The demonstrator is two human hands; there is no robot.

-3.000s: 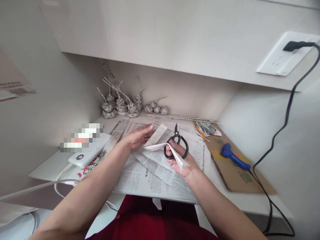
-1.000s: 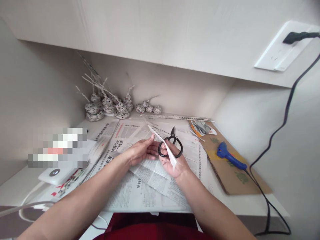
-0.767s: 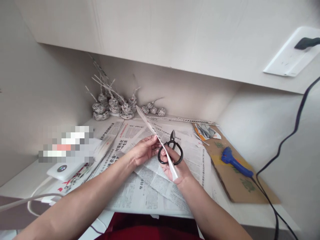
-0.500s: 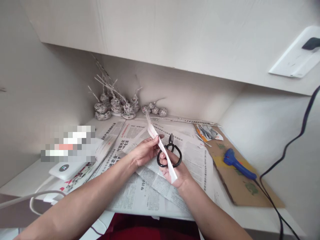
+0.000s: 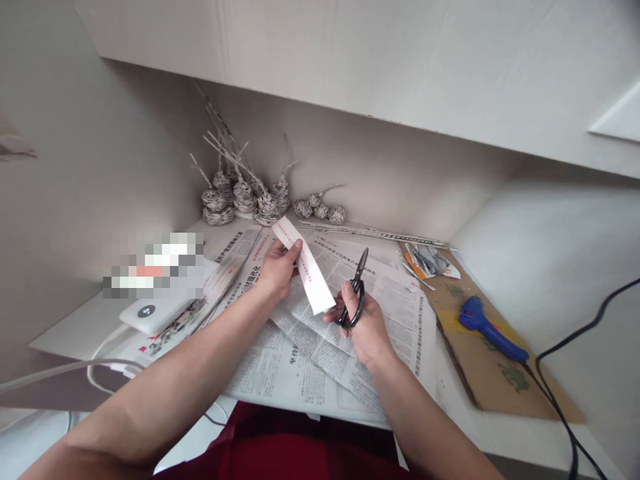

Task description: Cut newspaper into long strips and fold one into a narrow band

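Turned broad-side up since a moment ago, the paper strip [image 5: 309, 275] is pinched in my left grip [image 5: 280, 268] over newspaper [image 5: 310, 367]; my right grip [image 5: 367, 325] holds scissors [image 5: 361, 268]. Beyond, silvery scraps [image 5: 434, 259] lie on or in an orange-white packet [image 5: 453, 272]; I can't tell which.

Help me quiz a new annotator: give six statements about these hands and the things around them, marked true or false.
1. The left hand holds a paper strip. True.
2. The right hand holds nothing. False: it holds black-handled scissors.
3. The blue corded tool lies on cardboard. True.
4. The scissor blades point toward the person. False: they point away.
5. The woven gourd shapes stand nearer the person than the hands. False: they stand beyond the hands.
6. Newspaper sheets lie beneath both hands. True.
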